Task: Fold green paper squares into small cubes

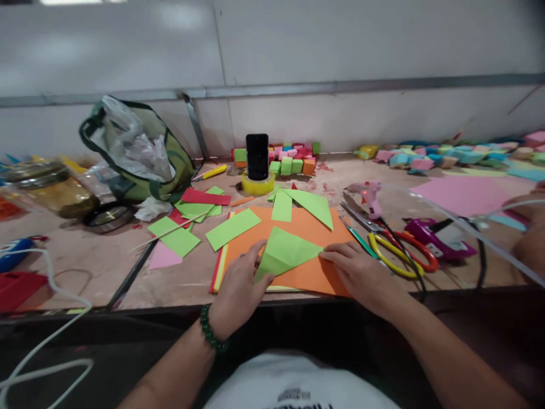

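Note:
Between my hands is a green sheet of paper point(286, 251) with crease lines, tilted up off an orange sheet point(313, 277). My left hand point(240, 284), with a green bead bracelet at the wrist, grips its left edge between thumb and fingers. At the paper's right corner, my right hand point(353, 266) pinches the tip with closed fingers. Just beyond lie a green strip point(233, 228) and a larger green piece point(315, 205), partly over the orange sheet. More coloured sheets show under the orange one along its left side.
Scissors point(398, 258), a pink glue gun point(369, 199) and a purple tape dispenser point(440, 241) lie at right. A phone point(258, 156) stands in a yellow tape roll point(258, 184). A bag point(140, 150) leans at back left. Another person's hand point(530, 227) is at far right.

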Tool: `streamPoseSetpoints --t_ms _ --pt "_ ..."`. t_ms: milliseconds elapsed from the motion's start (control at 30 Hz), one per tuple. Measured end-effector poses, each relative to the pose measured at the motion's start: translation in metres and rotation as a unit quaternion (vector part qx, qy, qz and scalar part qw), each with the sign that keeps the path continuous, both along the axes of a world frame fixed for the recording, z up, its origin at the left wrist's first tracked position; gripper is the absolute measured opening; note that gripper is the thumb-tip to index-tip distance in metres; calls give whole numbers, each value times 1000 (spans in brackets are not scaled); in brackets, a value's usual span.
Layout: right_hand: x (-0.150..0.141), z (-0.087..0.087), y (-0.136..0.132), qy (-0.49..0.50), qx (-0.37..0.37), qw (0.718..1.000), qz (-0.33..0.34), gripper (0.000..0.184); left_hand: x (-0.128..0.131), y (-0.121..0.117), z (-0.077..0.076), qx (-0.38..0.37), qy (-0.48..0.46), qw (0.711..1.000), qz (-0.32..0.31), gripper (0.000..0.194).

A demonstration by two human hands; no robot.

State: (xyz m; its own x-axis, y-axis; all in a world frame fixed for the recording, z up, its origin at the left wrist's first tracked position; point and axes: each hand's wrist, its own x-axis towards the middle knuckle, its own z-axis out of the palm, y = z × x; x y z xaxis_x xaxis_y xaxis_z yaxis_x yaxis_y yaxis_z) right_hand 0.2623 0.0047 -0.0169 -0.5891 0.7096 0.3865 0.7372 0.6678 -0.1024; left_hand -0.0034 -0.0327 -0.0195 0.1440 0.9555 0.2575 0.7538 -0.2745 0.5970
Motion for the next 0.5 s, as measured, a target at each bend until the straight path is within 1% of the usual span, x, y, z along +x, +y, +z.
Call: streamPoseSetpoints --t_ms 67,133,167,200,233,267,333,433,500 --pt "-3 7 -4 27 16 999 -30 37 5 -4 2 60 17 998 -12 54" --pt "-8 16 -8 64 57 995 -55 55 9 -13 9 152 96 983 -50 42" --pt "-11 21 -10 79 75 993 -48 62 12 -17 13 186 133 971 -72 35" --pt "-14 24 -12 85 81 993 -25 62 14 -22 17 208 165 960 -90 29" --pt "-16 26 -12 87 79 993 7 56 15 -25 21 220 193 950 -104 25" --pt "-18 27 -13 86 69 993 43 49 16 -27 24 216 216 945 -114 23" --pt "-20 23 -11 91 43 990 94 45 16 -29 28 172 244 945 -135 24" --pt "-17 10 -9 129 16 984 119 47 8 -25 28 76 225 955 -176 36" --pt "-13 2 -10 157 -2 980 126 44 1 -22 26 38 189 962 -192 42"
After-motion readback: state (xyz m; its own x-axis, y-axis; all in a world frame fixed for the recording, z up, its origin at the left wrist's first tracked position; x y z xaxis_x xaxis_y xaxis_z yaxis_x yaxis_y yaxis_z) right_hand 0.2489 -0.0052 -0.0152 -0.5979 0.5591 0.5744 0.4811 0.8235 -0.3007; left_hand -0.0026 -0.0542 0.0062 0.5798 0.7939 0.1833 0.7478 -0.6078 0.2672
